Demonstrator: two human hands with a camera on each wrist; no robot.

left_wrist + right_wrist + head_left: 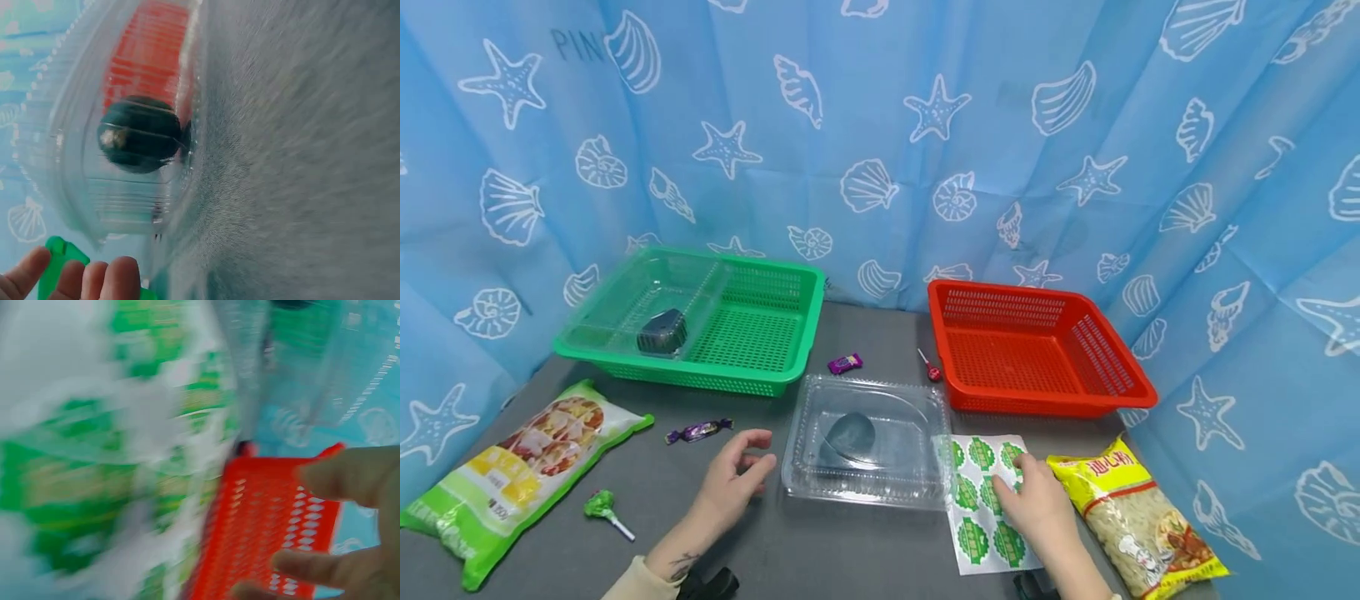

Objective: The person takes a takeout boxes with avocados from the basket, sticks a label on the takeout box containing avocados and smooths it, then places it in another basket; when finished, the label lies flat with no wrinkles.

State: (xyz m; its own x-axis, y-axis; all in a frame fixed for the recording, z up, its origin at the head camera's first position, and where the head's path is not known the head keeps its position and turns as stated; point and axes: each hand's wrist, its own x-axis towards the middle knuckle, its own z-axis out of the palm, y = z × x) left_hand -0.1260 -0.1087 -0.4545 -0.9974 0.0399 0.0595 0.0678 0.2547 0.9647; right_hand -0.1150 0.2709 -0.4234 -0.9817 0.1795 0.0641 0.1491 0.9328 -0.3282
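Observation:
A closed clear plastic clamshell box (910, 483) stands mid-table, with a dark green round item (852, 435) inside; its kind is unclear. Just left of the box, my left hand (733, 475) hovers with loosely bent fingers and nothing in them. The left wrist view shows its fingertips (122, 278) near the box's end. To the box's right lies a white sheet of green round stickers (973, 542), one edge against the box. Over this sheet is my right hand (1036, 500), fingers relaxed and holding nothing; whether it touches the sheet I cannot tell.
A green basket (808, 333) at back left holds another clear box (617, 308) with a dark item (662, 332). A red basket (1037, 400) stands back right. Around lie wrapped candies (846, 363) (698, 431), lollipops (601, 505) (933, 372), a green-white food bag (512, 479) and a yellow bag (1138, 521).

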